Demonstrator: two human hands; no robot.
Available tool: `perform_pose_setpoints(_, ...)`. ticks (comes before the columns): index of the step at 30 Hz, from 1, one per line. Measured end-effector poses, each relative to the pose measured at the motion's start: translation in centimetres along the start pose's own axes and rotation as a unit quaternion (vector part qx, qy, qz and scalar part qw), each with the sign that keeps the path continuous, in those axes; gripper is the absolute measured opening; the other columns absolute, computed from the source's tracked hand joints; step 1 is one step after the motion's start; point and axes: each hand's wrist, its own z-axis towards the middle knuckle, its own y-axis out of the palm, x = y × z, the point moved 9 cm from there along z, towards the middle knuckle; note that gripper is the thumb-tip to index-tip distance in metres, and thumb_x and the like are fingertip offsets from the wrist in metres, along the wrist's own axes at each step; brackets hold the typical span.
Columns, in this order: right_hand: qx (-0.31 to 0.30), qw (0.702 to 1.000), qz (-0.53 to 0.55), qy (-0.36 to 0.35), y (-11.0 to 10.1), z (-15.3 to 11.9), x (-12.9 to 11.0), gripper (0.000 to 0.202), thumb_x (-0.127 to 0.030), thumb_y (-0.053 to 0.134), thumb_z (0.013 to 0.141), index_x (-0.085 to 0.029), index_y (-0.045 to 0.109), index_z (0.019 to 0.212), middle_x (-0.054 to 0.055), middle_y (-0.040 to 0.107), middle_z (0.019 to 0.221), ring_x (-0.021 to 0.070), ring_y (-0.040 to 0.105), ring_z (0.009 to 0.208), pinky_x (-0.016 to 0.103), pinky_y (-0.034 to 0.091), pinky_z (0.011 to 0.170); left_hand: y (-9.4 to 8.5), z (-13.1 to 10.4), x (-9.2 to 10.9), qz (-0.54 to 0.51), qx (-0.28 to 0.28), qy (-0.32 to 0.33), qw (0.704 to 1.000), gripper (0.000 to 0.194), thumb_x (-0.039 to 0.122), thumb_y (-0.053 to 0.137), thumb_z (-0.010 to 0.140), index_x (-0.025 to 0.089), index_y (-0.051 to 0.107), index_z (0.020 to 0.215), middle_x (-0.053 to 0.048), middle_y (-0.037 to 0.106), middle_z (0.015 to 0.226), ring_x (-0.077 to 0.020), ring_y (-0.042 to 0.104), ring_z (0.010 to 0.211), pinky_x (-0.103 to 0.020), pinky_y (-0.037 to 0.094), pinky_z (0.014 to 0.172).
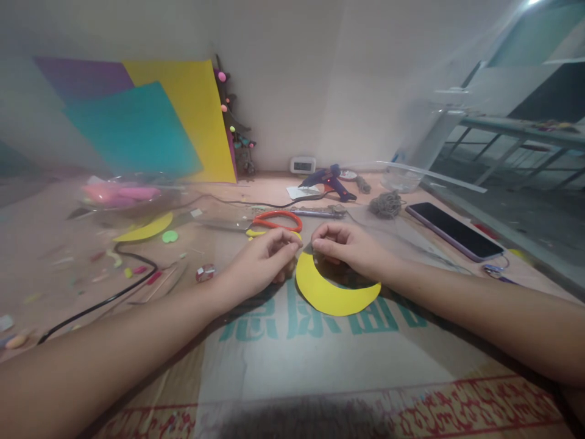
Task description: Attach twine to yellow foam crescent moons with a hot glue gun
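Note:
A yellow crescent moon (336, 297), which looks cut from paper or foam, hangs its curve below my hands. My right hand (350, 247) is closed in a pinch at the upper tip of the crescent, where a small greyish bit shows. Just left of that tip, my left hand (276, 253) has thumb and forefinger pressed together. Whatever lies between them is hidden or too small to name. Beyond my left hand are orange-handled scissors (277, 221), with a yellow piece partly behind the fingers.
A glue gun (325, 180) with a red light lies at the back, near grey yarn (386, 204). A phone (454, 230) rests right. Left are a black cord (114, 297), another yellow crescent (145, 228) and scraps. Coloured sheets (137, 125) lean on the wall.

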Motion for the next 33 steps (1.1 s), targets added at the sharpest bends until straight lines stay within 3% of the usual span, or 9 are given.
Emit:
perform_pose_setpoints(4, 0.006, 1.000, -0.005, -0.003, -0.23, -0.07, 0.01, 0.032, -0.046, 0.071, 0.078, -0.018, 0.056, 0.084, -0.007, 0.051, 0.052, 0.0056, 0.036, 0.040, 0.019, 0.025, 0.037, 0.06, -0.08, 0.11, 0.028, -0.009, 0.001, 1.000, 0.025, 0.041, 0.054, 0.091, 0.016, 0.056, 0.088, 0.005, 0.049, 0.065, -0.0046, 0.046, 0.048, -0.016, 0.038, 0.044)
perform_pose_setpoints(10, 0.008, 1.000, -0.007, -0.009, -0.23, -0.10, -0.03, 0.031, -0.046, 0.070, 0.079, -0.019, 0.056, 0.083, -0.008, 0.046, 0.049, 0.0056, 0.034, 0.039, 0.019, 0.025, 0.038, 0.03, -0.16, -0.20, 0.061, -0.013, -0.005, 0.998, 0.023, 0.039, 0.058, 0.089, 0.016, 0.059, 0.086, 0.004, 0.052, 0.067, -0.0053, 0.047, 0.051, -0.016, 0.038, 0.046)
perform_pose_setpoints(22, 0.009, 1.000, -0.007, -0.007, -0.14, -0.06, -0.07, 0.032, -0.044, 0.073, 0.076, -0.017, 0.056, 0.084, -0.006, 0.056, 0.054, 0.0053, 0.040, 0.039, 0.019, 0.028, 0.037, 0.10, -0.10, -0.07, 0.047, -0.014, -0.005, 0.999, 0.024, 0.040, 0.057, 0.089, 0.016, 0.057, 0.085, 0.004, 0.050, 0.065, -0.0060, 0.046, 0.049, -0.017, 0.037, 0.044)
perform_pose_setpoints(29, -0.004, 1.000, 0.003, -0.008, 0.08, -0.01, -0.21, 0.031, -0.043, 0.072, 0.077, -0.018, 0.056, 0.085, -0.009, 0.049, 0.050, 0.0050, 0.037, 0.039, 0.019, 0.026, 0.037, 0.21, -0.15, 0.07, 0.035, -0.016, -0.004, 0.999, 0.023, 0.039, 0.056, 0.089, 0.015, 0.056, 0.086, 0.004, 0.049, 0.064, -0.0056, 0.045, 0.049, -0.017, 0.037, 0.045)
perform_pose_setpoints(33, -0.011, 1.000, 0.004, -0.008, 0.14, 0.08, -0.10, 0.030, -0.040, 0.074, 0.075, -0.018, 0.057, 0.088, -0.008, 0.053, 0.053, 0.0049, 0.040, 0.041, 0.018, 0.026, 0.038, 0.18, -0.24, -0.03, 0.021, -0.017, -0.003, 1.000, 0.023, 0.039, 0.055, 0.091, 0.016, 0.054, 0.086, 0.006, 0.047, 0.062, -0.0052, 0.045, 0.048, -0.016, 0.036, 0.045)
